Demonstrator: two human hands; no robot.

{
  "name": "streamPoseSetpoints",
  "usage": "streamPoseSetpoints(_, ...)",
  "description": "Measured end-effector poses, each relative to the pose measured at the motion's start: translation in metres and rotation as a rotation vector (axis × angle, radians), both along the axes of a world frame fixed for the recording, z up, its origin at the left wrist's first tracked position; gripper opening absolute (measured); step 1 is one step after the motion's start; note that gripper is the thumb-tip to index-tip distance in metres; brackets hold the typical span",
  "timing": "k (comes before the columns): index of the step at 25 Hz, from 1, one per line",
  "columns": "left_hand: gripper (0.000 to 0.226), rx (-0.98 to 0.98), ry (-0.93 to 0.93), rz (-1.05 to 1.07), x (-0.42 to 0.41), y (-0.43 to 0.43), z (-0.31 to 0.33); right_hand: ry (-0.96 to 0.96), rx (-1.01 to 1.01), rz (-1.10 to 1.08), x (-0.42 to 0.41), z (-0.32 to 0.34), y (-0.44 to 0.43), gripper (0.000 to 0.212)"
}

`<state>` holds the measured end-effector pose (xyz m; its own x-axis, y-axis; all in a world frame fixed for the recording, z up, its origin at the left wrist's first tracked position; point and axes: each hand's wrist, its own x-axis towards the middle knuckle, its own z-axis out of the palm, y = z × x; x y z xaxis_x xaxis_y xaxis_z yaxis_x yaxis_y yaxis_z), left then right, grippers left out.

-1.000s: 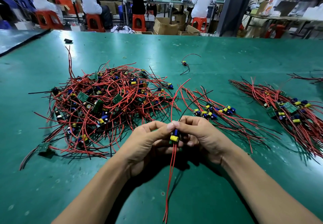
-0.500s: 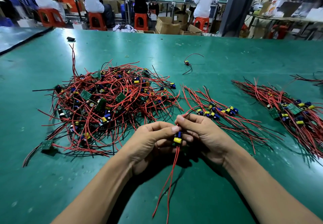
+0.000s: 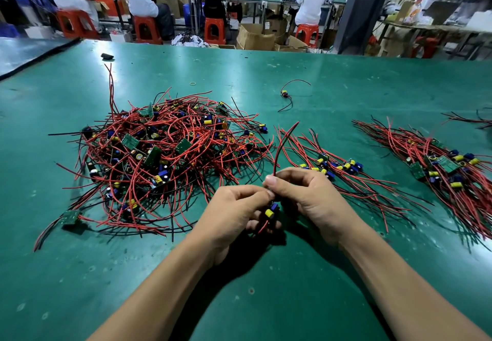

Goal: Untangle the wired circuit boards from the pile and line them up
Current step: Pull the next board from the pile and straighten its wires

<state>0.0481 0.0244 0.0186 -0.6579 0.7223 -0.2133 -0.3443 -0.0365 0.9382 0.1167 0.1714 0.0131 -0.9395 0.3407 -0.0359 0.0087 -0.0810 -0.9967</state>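
A tangled pile (image 3: 165,157) of small green circuit boards with red and black wires covers the left middle of the green table (image 3: 266,74). Between my hands I hold one wired board (image 3: 271,211), with a yellow and a blue part showing. My left hand (image 3: 237,213) pinches it from the left. My right hand (image 3: 311,197) pinches its red and black wires, which rise up from my fingers. A lined-up row of boards (image 3: 335,166) lies just behind my right hand. A second, bigger row (image 3: 447,165) lies at the right.
A single loose wired board (image 3: 285,93) lies farther back in the middle. A small black object (image 3: 107,56) sits near the far left edge, and a yellow rubber band (image 3: 192,83) lies behind the pile. More wires (image 3: 474,120) show at the far right edge. People sit at benches beyond the table.
The long red wires that hung down below my hands are now tucked up, with only a short loop under my left hand. A red and black wire pair now rises above my right fingers.
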Motion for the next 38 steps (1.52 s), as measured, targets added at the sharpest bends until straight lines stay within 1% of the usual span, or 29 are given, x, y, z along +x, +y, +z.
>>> streamPoseSetpoints(1, 0.023, 0.01, 0.01, -0.001, 0.0, 0.0, -0.001, -0.021, -0.043, 0.014, 0.0, -0.001, -0.001, 0.026)
streamPoseSetpoints(4, 0.017, 0.029, 0.058, -0.008, 0.003, 0.001, -0.002, -0.066, -0.087, 0.006, -0.002, -0.001, -0.001, 0.021)
streamPoseSetpoints(8, 0.019, 0.038, 0.068, 0.017, 0.004, 0.003, -0.002, -0.111, -0.169, -0.118, -0.012, -0.002, 0.002, 0.02)
streamPoseSetpoints(11, 0.015, 0.038, 0.082, 0.046, 0.003, 0.003, -0.003, -0.064, -0.257, -0.22, -0.019, -0.003, 0.001, 0.016)
streamPoseSetpoints(14, 0.012, 0.044, 0.066, 0.031, 0.003, 0.003, -0.004, -0.033, -0.335, -0.296, -0.021, -0.001, 0.006, 0.015)
streamPoseSetpoints(17, 0.011, 0.053, 0.047, 0.018, 0.002, 0.001, -0.002, -0.011, -0.415, -0.319, -0.023, 0.0, 0.008, 0.018)
streamPoseSetpoints(22, 0.009, 0.053, 0.015, -0.011, -0.001, -0.001, -0.001, 0.038, -0.66, -0.316, -0.024, 0.003, 0.008, 0.021)
streamPoseSetpoints(24, 0.009, 0.049, 0.017, -0.016, -0.002, -0.001, -0.001, 0.058, -0.724, -0.327, -0.023, 0.005, 0.01, 0.019)
streamPoseSetpoints(27, 0.009, 0.042, 0.019, -0.023, -0.001, -0.001, -0.002, 0.076, -0.798, -0.323, -0.023, 0.005, 0.011, 0.025)
streamPoseSetpoints(30, 0.007, 0.035, 0.026, -0.031, -0.001, -0.002, -0.001, 0.082, -0.795, -0.33, -0.023, 0.006, 0.011, 0.026)
streamPoseSetpoints(33, 0.007, 0.028, 0.022, -0.03, -0.002, -0.003, 0.0, 0.112, -0.761, -0.371, -0.022, 0.008, 0.016, 0.016)
streamPoseSetpoints(35, 0.007, 0.02, 0.022, -0.037, -0.003, -0.004, 0.0, 0.112, -0.771, -0.385, -0.02, 0.009, 0.019, 0.021)
streamPoseSetpoints(38, 0.008, 0.001, 0.033, -0.077, -0.003, -0.004, 0.0, 0.098, -0.849, -0.405, -0.02, 0.011, 0.026, 0.035)
